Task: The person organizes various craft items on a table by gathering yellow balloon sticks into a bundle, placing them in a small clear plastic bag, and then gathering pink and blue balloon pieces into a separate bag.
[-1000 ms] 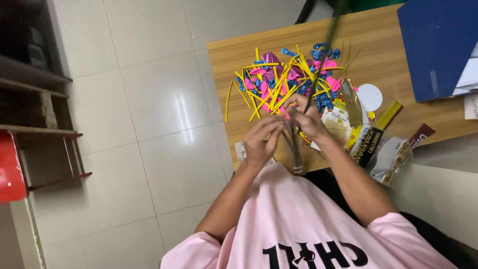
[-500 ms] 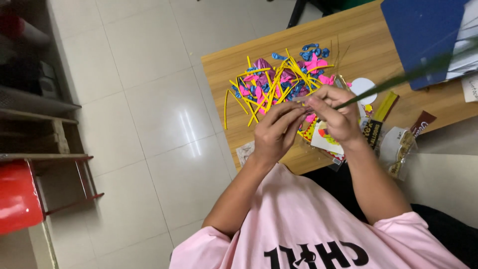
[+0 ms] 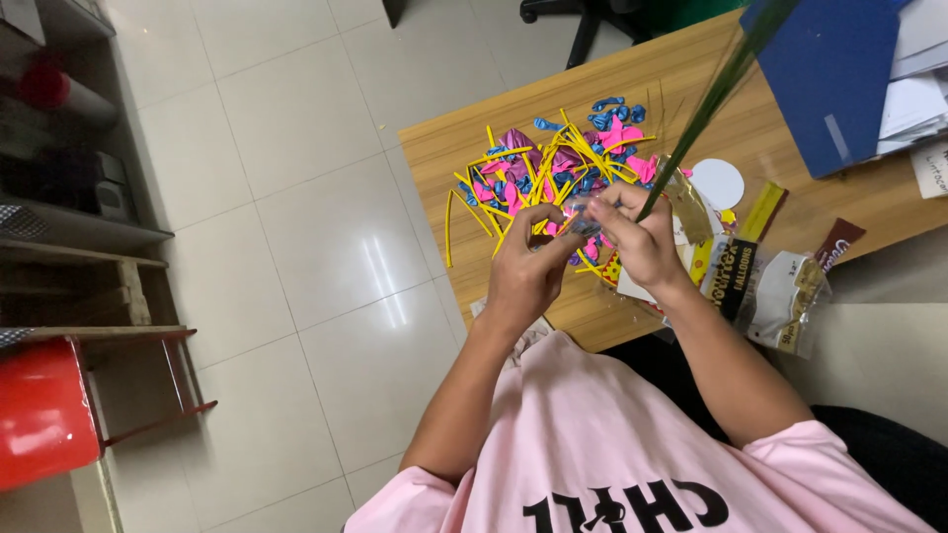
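Your left hand and right hand are pinched together mid-frame on the long green balloon, which looks light, floppy and slippery, so I'd grip near the end.

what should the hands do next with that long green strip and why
Probably steady the long green strip and finish working its lower end between the fingertips. Both hands meet above the pile of uninflated balloons: the right hand pinches the strip's base, and the left hand closes in on the same spot. The strip's far end sticks up over the wooden table.
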